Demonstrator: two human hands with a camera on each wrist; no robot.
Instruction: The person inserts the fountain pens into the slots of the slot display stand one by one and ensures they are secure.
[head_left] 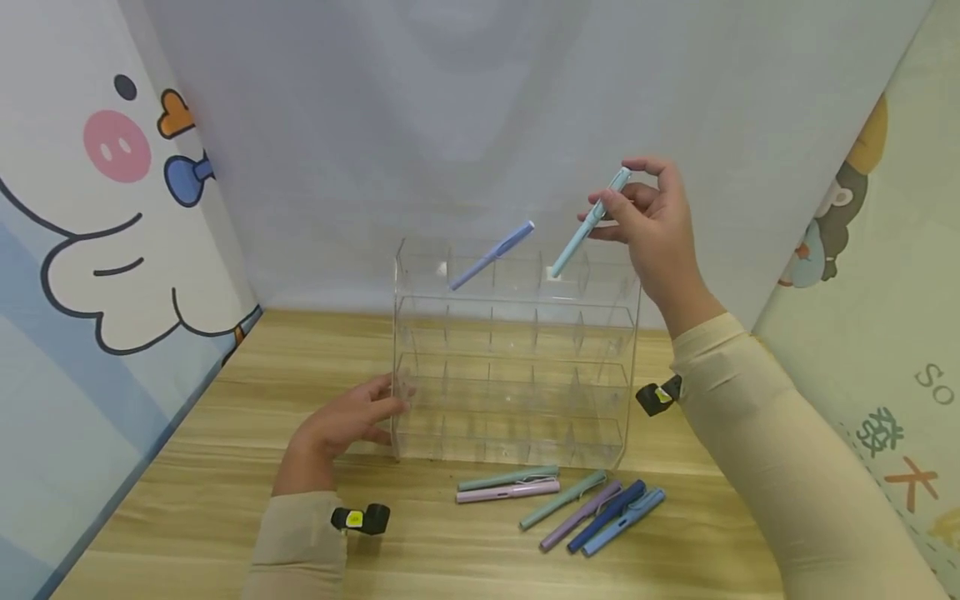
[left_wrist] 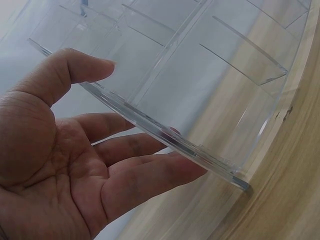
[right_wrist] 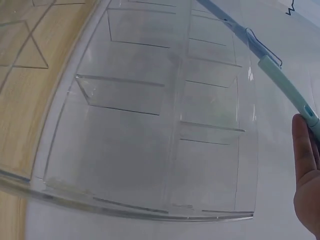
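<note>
A clear acrylic pen organizer point(head_left: 513, 337) with tiered, divided compartments stands upright on the table. At its left side, my left hand point(head_left: 348, 425) grips the side panel; in the left wrist view the thumb point(left_wrist: 92, 68) is on one face of the panel and the fingers are on the other. Above the top tier on the right, my right hand point(head_left: 660, 225) pinches a pale aqua pen point(head_left: 577, 246), slanted with its lower end over a compartment. A periwinkle pen point(head_left: 491, 258) leans in the top tier, left of it.
Several pens lie on the wooden table before the organizer: a sage green pen point(head_left: 498, 479) beside a pink pen point(head_left: 506, 492), then a slanted group with a purple pen point(head_left: 581, 517) and a dark blue pen point(head_left: 606, 517). A pale curtain point(head_left: 322, 208) hangs behind.
</note>
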